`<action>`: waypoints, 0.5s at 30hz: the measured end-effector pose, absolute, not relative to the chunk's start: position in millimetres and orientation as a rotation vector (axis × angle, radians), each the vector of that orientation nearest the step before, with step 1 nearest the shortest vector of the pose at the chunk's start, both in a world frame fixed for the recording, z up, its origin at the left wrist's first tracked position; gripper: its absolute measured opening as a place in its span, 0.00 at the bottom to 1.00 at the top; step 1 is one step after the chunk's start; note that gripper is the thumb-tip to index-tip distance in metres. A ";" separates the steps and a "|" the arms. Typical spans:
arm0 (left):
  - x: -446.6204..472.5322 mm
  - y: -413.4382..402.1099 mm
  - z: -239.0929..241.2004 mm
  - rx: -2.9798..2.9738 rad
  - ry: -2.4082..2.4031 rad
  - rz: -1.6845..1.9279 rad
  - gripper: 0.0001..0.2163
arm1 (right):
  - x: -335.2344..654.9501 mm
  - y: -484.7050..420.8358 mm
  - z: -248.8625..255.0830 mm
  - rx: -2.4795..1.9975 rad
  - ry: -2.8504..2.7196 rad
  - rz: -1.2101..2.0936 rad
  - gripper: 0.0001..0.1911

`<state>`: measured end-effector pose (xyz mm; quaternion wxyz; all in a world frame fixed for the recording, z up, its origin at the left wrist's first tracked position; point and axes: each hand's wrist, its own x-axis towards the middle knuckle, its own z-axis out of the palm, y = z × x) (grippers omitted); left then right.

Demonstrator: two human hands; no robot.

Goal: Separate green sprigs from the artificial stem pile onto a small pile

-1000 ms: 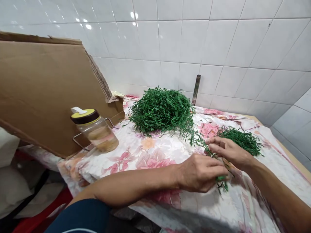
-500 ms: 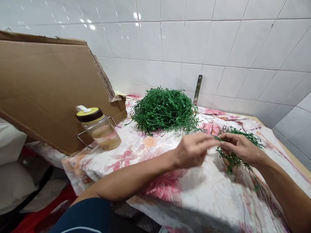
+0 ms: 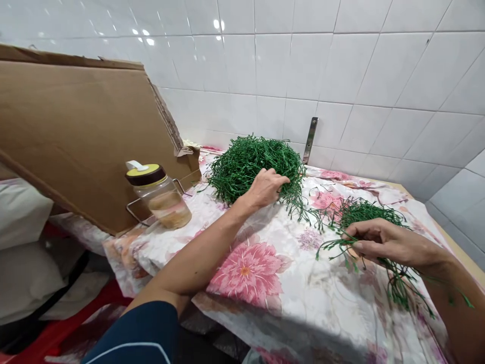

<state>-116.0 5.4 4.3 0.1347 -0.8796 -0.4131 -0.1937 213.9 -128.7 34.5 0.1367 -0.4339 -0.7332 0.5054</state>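
A large tangled heap of green artificial stems (image 3: 246,164) with small budded tips lies against the wall. My left hand (image 3: 267,187) reaches into its front right side, fingers closed on some of the stems. At the right, my right hand (image 3: 379,240) pinches a small bunch of green stems (image 3: 337,245) between thumb and fingers; their ends fan out to the left and hang below the wrist. Just behind that hand sits a smaller pile of green stems (image 3: 371,210). A few loose strands trail across the cloth between heap and pile.
A flowered tablecloth (image 3: 250,273) covers the table. To the left stand a clear jug (image 3: 168,207) with a brown and yellow lid and a large cardboard box (image 3: 83,136). White tiles (image 3: 273,65) rise behind, with a metal strip (image 3: 310,139) at their foot.
My left hand has moved away from my right hand, leftward and back to the large heap. The right hand has lowered slightly, and its bunch of stems now shows spread out.
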 end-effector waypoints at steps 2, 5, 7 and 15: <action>-127.9 14.7 7.4 -2.487 -1.305 -0.550 0.16 | 223.4 -129.2 37.3 -1.271 -2.092 1.432 0.19; -138.7 23.4 8.3 -2.445 -1.439 -0.535 0.13 | 236.4 -129.2 40.2 -1.298 -2.063 1.378 0.19; -139.1 23.2 7.9 -2.445 -1.465 -0.518 0.13 | 239.3 -129.7 42.1 -1.300 -2.033 1.344 0.19; -100.8 -28.0 25.5 -2.530 -1.092 -1.124 0.13 | 224.1 -130.7 44.5 -1.238 -1.919 1.268 0.18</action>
